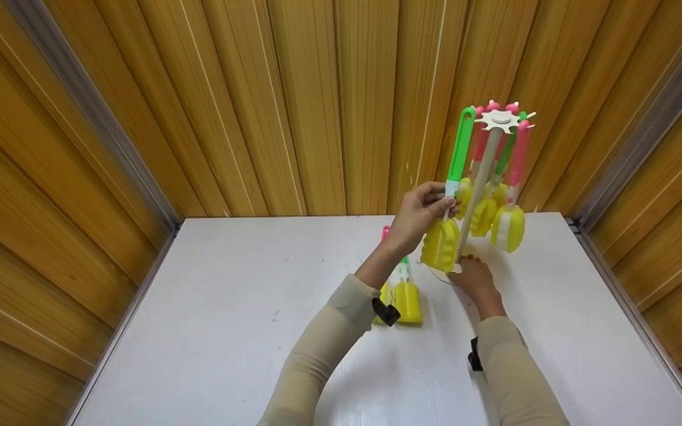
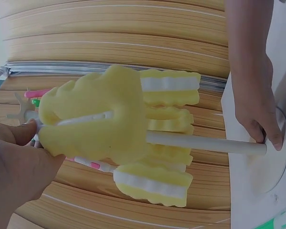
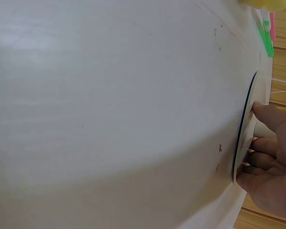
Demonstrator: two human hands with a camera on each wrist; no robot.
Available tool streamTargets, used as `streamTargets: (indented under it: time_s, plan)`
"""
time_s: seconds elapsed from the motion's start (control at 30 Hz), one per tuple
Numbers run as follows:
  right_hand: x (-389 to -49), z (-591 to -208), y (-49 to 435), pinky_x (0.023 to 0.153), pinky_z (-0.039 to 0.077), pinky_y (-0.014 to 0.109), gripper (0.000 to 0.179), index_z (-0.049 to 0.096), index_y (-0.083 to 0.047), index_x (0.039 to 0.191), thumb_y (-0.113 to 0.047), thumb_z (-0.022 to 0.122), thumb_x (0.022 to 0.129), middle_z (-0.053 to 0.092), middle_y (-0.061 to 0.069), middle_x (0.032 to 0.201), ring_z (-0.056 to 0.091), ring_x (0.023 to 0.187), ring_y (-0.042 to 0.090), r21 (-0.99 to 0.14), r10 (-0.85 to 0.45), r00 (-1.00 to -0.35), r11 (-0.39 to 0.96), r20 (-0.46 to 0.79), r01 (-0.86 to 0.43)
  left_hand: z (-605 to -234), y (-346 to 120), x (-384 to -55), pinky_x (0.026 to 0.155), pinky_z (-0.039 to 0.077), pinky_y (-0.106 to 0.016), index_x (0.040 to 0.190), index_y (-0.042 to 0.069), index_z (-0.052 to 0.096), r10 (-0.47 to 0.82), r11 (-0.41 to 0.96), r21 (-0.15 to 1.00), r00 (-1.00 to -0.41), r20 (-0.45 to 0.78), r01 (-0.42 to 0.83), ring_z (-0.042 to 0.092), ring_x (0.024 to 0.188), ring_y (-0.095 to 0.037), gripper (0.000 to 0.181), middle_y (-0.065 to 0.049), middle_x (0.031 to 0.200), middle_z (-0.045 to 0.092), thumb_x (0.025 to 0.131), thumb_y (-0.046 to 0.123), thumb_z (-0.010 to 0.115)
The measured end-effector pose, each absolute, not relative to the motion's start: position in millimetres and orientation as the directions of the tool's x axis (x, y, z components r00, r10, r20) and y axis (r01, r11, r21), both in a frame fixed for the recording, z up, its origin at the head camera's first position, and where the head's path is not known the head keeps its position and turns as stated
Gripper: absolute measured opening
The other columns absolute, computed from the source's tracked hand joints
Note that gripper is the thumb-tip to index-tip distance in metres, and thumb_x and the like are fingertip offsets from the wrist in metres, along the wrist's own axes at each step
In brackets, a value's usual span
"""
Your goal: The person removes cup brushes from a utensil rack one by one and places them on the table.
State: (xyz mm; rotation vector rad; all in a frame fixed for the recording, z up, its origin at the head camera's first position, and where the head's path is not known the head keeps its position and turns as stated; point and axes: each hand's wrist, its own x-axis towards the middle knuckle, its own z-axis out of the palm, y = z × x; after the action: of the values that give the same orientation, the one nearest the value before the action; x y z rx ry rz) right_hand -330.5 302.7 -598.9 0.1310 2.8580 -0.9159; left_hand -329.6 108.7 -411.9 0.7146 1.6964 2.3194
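The left hand (image 1: pixel 421 216) pinches, thumb against fingers, the white neck of a green-handled brush with a scalloped yellow sponge head (image 1: pixel 461 148), its upper end beside the notched top disc (image 1: pixel 499 120) of a white stand with a slim pole (image 1: pixel 483 183); whether it sits in a notch I cannot tell. The right hand (image 1: pixel 476 278), fingers bent, holds the round white base (image 2: pixel 272 169) about the pole's foot. At least four more yellow-headed brushes (image 1: pixel 508 228) hang from the disc, overlapping too much for an exact count. Two lie on the smudged white tabletop (image 1: pixel 246 307), one green-handled (image 1: pixel 407 302), one pink-handled (image 1: pixel 385 232), both partly covered by the left forearm. Ribbed wood-look panels (image 1: pixel 305 106) with grey metal corner strips (image 1: pixel 104 112) enclose three sides. Two beige sleeves (image 1: pixel 323 349) are cut off by the lower edge; two black wrist devices (image 1: pixel 385 312) are hard to make out.
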Motion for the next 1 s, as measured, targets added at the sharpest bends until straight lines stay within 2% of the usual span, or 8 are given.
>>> streamTargets:
  time_s: [0.17,0.27,0.37,0.5,0.57,0.67,0.9,1.0]
  plan:
    - [-330,-603,299,0.102,0.043,0.059,0.051,0.051,0.013,0.137,-0.020,0.064,0.099,0.057,0.027,0.119,0.051,0.107,0.041,-0.589,0.039,-0.987,0.798,-0.157,0.126,-415,104,-329,0.089,0.060,-0.041,0.131,-0.005,0.060,0.408,-0.350,0.928,-0.872,0.270,0.124,0.071,0.089,-0.023,0.032,-0.019,0.102,0.070,0.099,-0.004,0.060]
    - [-329,-603,296,0.102,0.043,0.059,0.050,0.052,0.014,0.136,-0.018,0.064,0.099,0.057,0.027,0.119,0.051,0.108,0.041,-0.591,0.034,-0.988,0.798,-0.149,0.116,-417,100,-328,0.087,0.061,-0.038,0.140,-0.002,0.055,0.407,-0.355,0.925,-0.869,0.282,0.134,0.071,0.096,-0.037,0.042,-0.022,0.104,0.069,0.098,-0.005,0.059]
    - [-329,-602,295,0.101,0.044,0.059,0.049,0.053,0.015,0.133,-0.018,0.065,0.098,0.058,0.028,0.116,0.053,0.108,0.043,-0.573,0.021,-0.990,0.814,-0.138,0.097,-417,96,-327,0.084,0.061,-0.034,0.146,0.001,0.051,0.403,-0.346,0.926,-0.867,0.294,0.154,0.069,0.101,-0.045,0.048,-0.019,0.102,0.068,0.099,-0.005,0.059]
    - [-332,-599,297,0.095,0.047,0.060,0.049,0.055,0.016,0.130,-0.019,0.065,0.098,0.059,0.030,0.112,0.056,0.108,0.050,-0.544,-0.003,-0.996,0.838,-0.085,0.044,-417,91,-327,0.083,0.061,-0.034,0.147,0.005,0.052,0.382,-0.314,0.931,-0.874,0.302,0.185,0.072,0.095,-0.036,0.050,-0.013,0.099,0.069,0.099,-0.003,0.060]
    - [-332,-597,299,0.093,0.047,0.061,0.049,0.056,0.017,0.129,-0.019,0.065,0.098,0.060,0.031,0.111,0.056,0.107,0.052,-0.539,-0.010,-0.998,0.842,-0.068,0.029,-418,87,-328,0.084,0.061,-0.035,0.147,0.008,0.053,0.376,-0.297,0.935,-0.876,0.302,0.195,0.073,0.092,-0.030,0.050,-0.013,0.100,0.070,0.099,-0.002,0.061]
    - [-332,-595,300,0.092,0.047,0.060,0.050,0.055,0.017,0.130,-0.019,0.065,0.098,0.058,0.030,0.109,0.056,0.104,0.050,-0.542,-0.005,-0.996,0.839,-0.087,0.043,-423,79,-328,0.084,0.061,-0.035,0.146,0.010,0.054,0.372,-0.281,0.939,-0.879,0.297,0.198,0.073,0.092,-0.028,0.048,-0.015,0.103,0.071,0.099,-0.001,0.062]
    - [-329,-594,299,0.100,0.045,0.059,0.053,0.049,0.013,0.140,-0.022,0.062,0.102,0.054,0.027,0.119,0.050,0.107,0.040,-0.569,0.024,-0.983,0.813,-0.180,0.124,-438,49,-330,0.085,0.061,-0.036,0.143,0.007,0.054,0.316,-0.250,0.949,-0.909,0.270,0.195,0.072,0.089,-0.020,0.045,-0.025,0.109,0.068,0.099,-0.001,0.061]
    - [-326,-594,301,0.106,0.042,0.059,0.055,0.045,0.011,0.145,-0.022,0.059,0.103,0.052,0.027,0.126,0.048,0.110,0.039,-0.578,0.040,-0.976,0.800,-0.215,0.160,-443,37,-331,0.087,0.061,-0.037,0.143,0.007,0.054,0.297,-0.242,0.954,-0.923,0.244,0.174,0.071,0.089,-0.020,0.045,-0.024,0.109,0.067,0.100,-0.001,0.060]
